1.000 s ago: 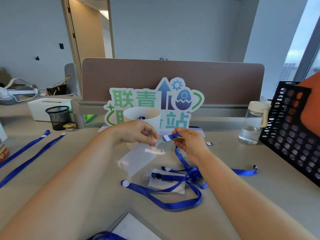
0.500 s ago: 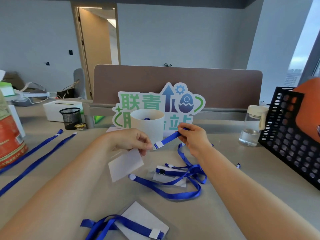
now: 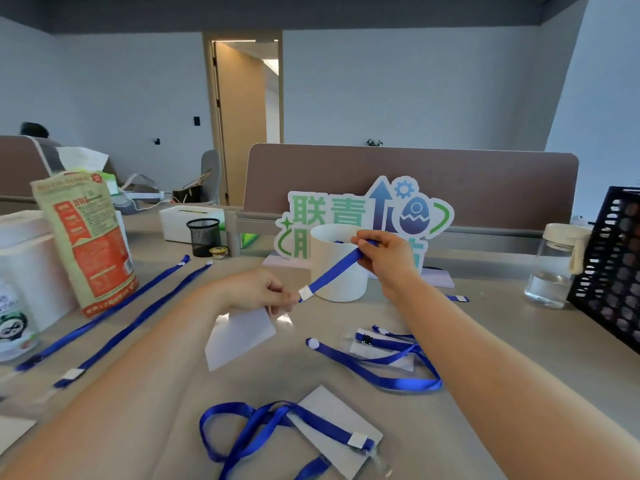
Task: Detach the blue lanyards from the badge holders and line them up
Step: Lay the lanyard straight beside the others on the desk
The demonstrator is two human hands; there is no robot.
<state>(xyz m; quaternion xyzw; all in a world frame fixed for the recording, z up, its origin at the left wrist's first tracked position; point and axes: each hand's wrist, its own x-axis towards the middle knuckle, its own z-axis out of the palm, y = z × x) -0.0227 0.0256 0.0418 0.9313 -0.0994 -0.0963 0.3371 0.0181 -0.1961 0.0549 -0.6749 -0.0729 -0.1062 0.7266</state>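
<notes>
Blue lanyard [image 3: 332,271] held straight across front of white cup [image 3: 337,282]. Right hand [image 3: 384,252] pinches strap at cup rim; left hand [image 3: 256,292] pinches clear badge holder [image 3: 239,336] left of cup. Strap likely light, limp, slick: grip near its white end tab

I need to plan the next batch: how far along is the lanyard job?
Done: two loose lanyards lie straight, side by side, on the left. In hand: the right hand holds a strap taut; the left hand pinches its clip end and a badge holder. Left: the near lanyard and the right-side lanyard, both tangled over holders.
</notes>
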